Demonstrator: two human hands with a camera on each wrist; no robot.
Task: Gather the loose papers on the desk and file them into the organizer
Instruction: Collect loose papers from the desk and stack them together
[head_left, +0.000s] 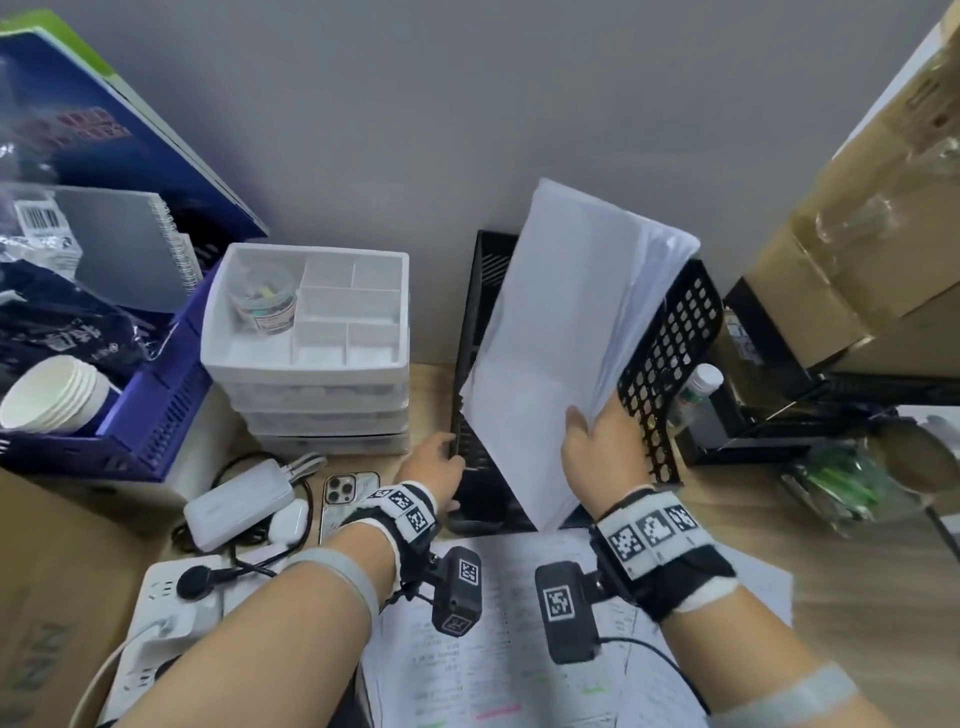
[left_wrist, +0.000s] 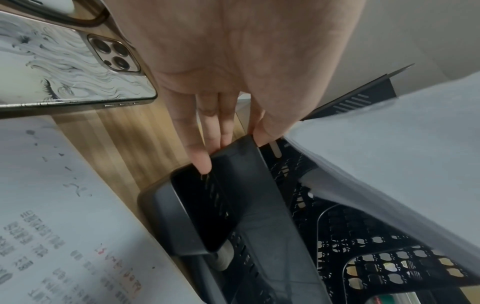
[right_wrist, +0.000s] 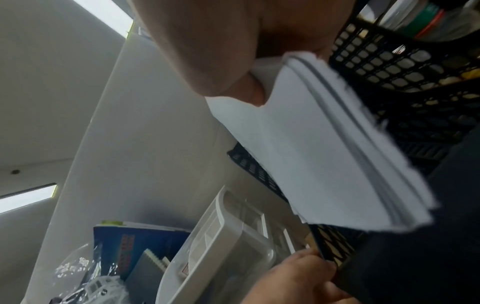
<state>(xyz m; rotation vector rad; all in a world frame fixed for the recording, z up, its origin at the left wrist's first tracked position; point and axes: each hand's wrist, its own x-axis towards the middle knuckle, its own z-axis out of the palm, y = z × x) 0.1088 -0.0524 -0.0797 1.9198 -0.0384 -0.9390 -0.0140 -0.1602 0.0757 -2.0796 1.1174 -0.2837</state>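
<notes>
The right hand (head_left: 602, 441) grips a stack (head_left: 566, 343) of papers, tilted over the black organizer (head_left: 670, 353) and only partly in. The left hand (head_left: 434, 460) pinches the organizer's left wall. Printed sheets (head_left: 519, 649) in front of the organizer remain unfiled.
</notes>
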